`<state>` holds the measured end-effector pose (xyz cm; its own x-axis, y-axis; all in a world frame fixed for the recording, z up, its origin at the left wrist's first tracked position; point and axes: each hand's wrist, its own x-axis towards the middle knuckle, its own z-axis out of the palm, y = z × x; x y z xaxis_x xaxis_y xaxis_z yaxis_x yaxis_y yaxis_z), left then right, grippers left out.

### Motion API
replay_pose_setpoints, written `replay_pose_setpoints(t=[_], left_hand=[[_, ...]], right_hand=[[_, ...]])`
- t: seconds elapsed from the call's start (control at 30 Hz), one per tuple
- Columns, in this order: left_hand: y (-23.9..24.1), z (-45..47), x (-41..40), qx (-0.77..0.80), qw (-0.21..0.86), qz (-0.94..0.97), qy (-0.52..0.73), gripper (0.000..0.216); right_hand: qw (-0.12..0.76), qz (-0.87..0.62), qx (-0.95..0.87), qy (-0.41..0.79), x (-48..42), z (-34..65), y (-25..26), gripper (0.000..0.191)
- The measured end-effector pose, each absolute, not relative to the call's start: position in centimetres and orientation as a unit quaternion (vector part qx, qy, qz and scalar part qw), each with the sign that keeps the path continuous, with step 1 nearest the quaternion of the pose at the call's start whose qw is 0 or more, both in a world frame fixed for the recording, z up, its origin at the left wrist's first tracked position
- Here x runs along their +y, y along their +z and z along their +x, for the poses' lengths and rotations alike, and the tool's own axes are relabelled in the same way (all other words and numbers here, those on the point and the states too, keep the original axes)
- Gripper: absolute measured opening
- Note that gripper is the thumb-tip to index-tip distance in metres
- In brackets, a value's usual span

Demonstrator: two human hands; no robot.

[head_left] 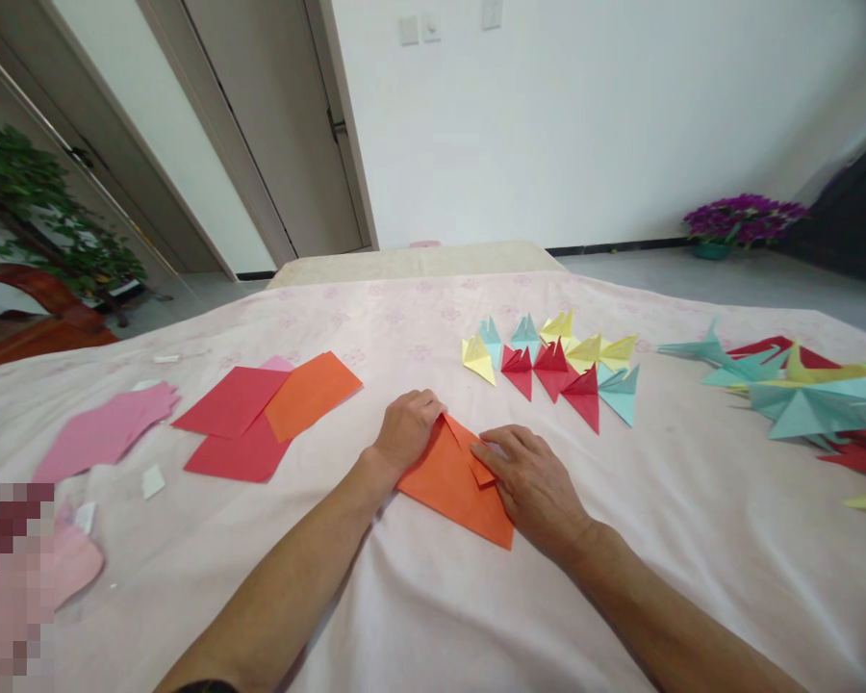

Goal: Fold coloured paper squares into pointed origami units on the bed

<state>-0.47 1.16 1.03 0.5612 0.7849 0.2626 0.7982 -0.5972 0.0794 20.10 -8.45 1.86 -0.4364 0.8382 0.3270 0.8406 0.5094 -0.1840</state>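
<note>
An orange sheet of origami paper (451, 491) lies on the cloth in front of me, partly folded, with a small flap turned over near its right side. My left hand (406, 431) has its fingers curled round the paper's upper left corner. At the right, my right hand (541, 486) pinches the flap and right edge, its thumb partly hidden under the palm. Beyond my right hand stand folded paper cranes in red (583, 390), yellow (480, 358) and light blue (621, 385), grouped closely together.
Left of my hands lie red paper sheets (223, 399) and an orange sheet (318, 390), with pink sheets (101, 428) farther left. White scraps (153, 481) dot the tablecloth (396, 616). Opened cranes (812, 409) pile up at the right. A pixelated patch (7, 587) covers the lower left.
</note>
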Motion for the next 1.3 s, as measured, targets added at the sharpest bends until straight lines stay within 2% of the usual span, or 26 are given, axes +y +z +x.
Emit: replay_pose_setpoints(t=[0.3,0.5,0.77,0.97,1.1,1.3], left_hand=[[2.4,-0.3,0.0,-0.440,0.023,-0.894,-0.077,0.026],[3.3,-0.1,-0.7,-0.428,0.024,-0.902,-0.049,0.027],[3.9,0.8,-1.6,-0.471,-0.003,-0.878,-0.083,0.026],[3.7,3.8,-2.7,-0.562,0.024,-0.825,-0.051,0.041],[2.9,5.0,-3.0,-0.599,0.056,-0.799,-0.019,0.050],[2.1,5.0,-1.8,-0.646,0.000,-0.763,-0.022,0.062]], right_hand=[[0.172,-0.476,-0.863,-0.020,-8.4,20.5,0.9,0.046],[0.164,-0.464,-0.870,-0.013,-8.6,20.6,1.3,0.042],[0.160,-0.448,-0.880,-0.005,-8.9,20.7,1.7,0.041],[0.141,-0.448,-0.883,-0.018,-9.3,20.5,1.7,0.042],[0.099,-0.459,-0.883,-0.015,-9.9,20.1,1.6,0.051],[0.058,-0.481,-0.873,-0.046,-11.2,19.0,1.3,0.058]])
